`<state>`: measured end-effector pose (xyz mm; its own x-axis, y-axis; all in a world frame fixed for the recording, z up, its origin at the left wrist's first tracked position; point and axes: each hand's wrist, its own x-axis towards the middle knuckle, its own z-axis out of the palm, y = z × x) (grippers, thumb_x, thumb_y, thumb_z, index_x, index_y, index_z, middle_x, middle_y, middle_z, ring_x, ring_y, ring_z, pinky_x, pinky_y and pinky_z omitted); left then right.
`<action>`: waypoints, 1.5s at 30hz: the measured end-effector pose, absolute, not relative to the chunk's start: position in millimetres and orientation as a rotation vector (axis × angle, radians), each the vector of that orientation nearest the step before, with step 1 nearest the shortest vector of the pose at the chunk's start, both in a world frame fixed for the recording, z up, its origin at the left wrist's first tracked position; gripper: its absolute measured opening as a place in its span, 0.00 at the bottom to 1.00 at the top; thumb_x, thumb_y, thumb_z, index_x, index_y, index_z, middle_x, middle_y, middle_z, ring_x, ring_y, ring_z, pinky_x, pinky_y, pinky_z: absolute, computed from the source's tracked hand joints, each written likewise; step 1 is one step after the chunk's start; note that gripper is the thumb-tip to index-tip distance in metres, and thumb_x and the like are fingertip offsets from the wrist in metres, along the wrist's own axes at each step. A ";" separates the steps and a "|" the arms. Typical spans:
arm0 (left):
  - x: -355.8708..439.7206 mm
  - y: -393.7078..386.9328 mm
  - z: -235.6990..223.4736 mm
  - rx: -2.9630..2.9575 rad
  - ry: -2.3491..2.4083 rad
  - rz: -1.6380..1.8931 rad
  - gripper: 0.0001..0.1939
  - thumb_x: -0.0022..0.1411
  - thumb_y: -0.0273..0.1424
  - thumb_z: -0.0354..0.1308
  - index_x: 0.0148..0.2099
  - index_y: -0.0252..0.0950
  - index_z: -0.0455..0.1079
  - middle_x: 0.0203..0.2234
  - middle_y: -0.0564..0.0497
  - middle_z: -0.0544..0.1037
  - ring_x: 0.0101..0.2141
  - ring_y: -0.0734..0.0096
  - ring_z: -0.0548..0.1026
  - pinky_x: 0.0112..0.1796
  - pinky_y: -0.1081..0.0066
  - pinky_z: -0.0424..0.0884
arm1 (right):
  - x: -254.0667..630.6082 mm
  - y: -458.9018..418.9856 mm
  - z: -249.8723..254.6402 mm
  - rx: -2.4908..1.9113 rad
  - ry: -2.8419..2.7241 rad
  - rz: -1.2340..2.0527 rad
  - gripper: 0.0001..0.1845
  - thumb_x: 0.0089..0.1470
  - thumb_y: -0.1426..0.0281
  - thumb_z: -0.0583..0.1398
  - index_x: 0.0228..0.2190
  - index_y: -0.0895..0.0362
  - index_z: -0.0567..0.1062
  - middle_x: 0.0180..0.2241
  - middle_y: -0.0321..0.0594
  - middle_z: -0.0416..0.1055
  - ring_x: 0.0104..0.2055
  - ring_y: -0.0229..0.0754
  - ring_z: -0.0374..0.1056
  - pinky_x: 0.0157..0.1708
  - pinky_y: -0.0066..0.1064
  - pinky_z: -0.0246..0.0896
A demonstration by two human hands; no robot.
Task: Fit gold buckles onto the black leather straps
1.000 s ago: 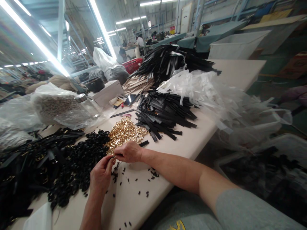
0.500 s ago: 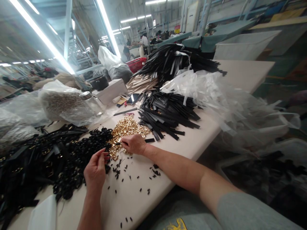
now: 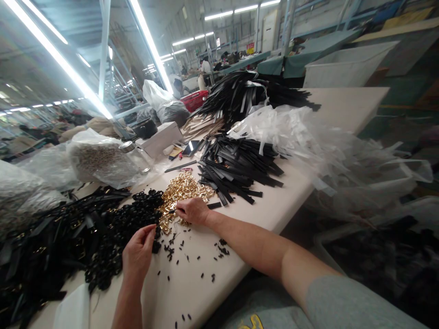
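Observation:
My right hand (image 3: 192, 211) rests on the near edge of a heap of gold metal buckles (image 3: 181, 192), fingers pinched together on a small piece I cannot make out. My left hand (image 3: 137, 253) hovers by a pile of black rings (image 3: 120, 228), fingertips drawn together at its edge; what they hold is too small to name. Small black bits (image 3: 192, 260) lie scattered on the pale table (image 3: 274, 205) between and in front of both hands.
A stack of black straps (image 3: 236, 167) lies behind the buckles, with clear plastic wrappers (image 3: 308, 137) to the right. Black buckled straps (image 3: 41, 246) fill the left. Bags (image 3: 99, 157), a jar (image 3: 135, 155), a white box (image 3: 161, 137) and a phone (image 3: 190, 147) stand behind. Other people work far back.
My hands have parted: the right one reached forward onto the gold buckles, the left one dropped back toward the black rings. The view has shifted slightly.

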<state>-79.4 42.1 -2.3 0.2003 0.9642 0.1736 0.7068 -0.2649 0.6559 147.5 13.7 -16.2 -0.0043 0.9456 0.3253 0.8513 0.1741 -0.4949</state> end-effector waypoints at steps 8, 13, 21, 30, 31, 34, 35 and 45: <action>-72.3 43.1 10.6 2.411 1.435 0.458 0.17 0.58 0.46 0.54 0.40 0.41 0.76 0.35 0.49 0.80 0.35 0.61 0.77 0.37 0.65 0.69 | 144.4 15.5 -18.8 -1.633 -1.904 0.219 0.13 0.61 0.61 0.57 0.31 0.55 0.76 0.31 0.37 0.76 0.28 0.36 0.64 0.26 0.29 0.42; -65.0 44.8 11.3 2.566 1.434 0.279 0.15 0.60 0.42 0.54 0.41 0.40 0.76 0.36 0.48 0.79 0.37 0.60 0.76 0.40 0.65 0.67 | 141.3 15.3 -20.7 -1.518 -1.976 0.217 0.12 0.61 0.63 0.57 0.32 0.56 0.76 0.32 0.37 0.76 0.30 0.35 0.65 0.27 0.27 0.44; -67.8 39.8 -1.9 2.610 1.411 0.319 0.14 0.63 0.41 0.51 0.39 0.42 0.75 0.35 0.49 0.79 0.39 0.59 0.75 0.42 0.64 0.67 | 138.6 21.2 -25.9 -1.170 -1.359 0.941 0.07 0.56 0.67 0.60 0.31 0.59 0.75 0.22 0.29 0.68 0.21 0.28 0.60 0.24 0.21 0.54; -91.4 45.8 -9.6 2.459 1.667 0.454 0.15 0.60 0.41 0.53 0.43 0.40 0.75 0.40 0.46 0.77 0.37 0.59 0.76 0.40 0.63 0.69 | 144.6 25.1 -22.6 -0.843 -0.967 1.394 0.13 0.49 0.63 0.65 0.27 0.59 0.71 0.18 0.28 0.65 0.16 0.26 0.54 0.15 0.20 0.47; -92.9 46.5 -10.5 2.448 1.673 0.451 0.14 0.60 0.41 0.53 0.42 0.40 0.76 0.38 0.47 0.78 0.36 0.59 0.76 0.40 0.64 0.69 | 146.4 24.8 -21.2 -0.790 -0.905 1.458 0.15 0.48 0.62 0.66 0.28 0.59 0.70 0.18 0.28 0.65 0.16 0.26 0.54 0.15 0.20 0.46; -94.9 46.8 -11.7 2.398 1.669 0.482 0.13 0.59 0.41 0.54 0.38 0.42 0.77 0.36 0.48 0.78 0.35 0.59 0.76 0.38 0.64 0.68 | 152.8 25.1 -18.0 -0.646 -0.733 1.614 0.20 0.43 0.59 0.69 0.28 0.59 0.69 0.20 0.28 0.64 0.18 0.25 0.55 0.16 0.18 0.44; -94.9 46.4 -11.5 2.369 1.669 0.521 0.13 0.58 0.41 0.55 0.37 0.42 0.77 0.36 0.48 0.78 0.35 0.59 0.76 0.37 0.64 0.68 | 154.6 25.5 -17.4 -0.618 -0.704 1.640 0.22 0.42 0.58 0.70 0.29 0.59 0.68 0.20 0.27 0.63 0.18 0.24 0.54 0.16 0.17 0.44; -68.5 39.7 -2.8 1.124 1.320 1.088 0.23 0.41 0.44 0.71 0.36 0.35 0.74 0.27 0.50 0.80 0.28 0.67 0.78 0.28 0.72 0.73 | 140.2 16.4 -20.1 -1.201 -1.394 0.949 0.08 0.53 0.66 0.63 0.28 0.58 0.74 0.22 0.31 0.68 0.23 0.30 0.59 0.25 0.23 0.51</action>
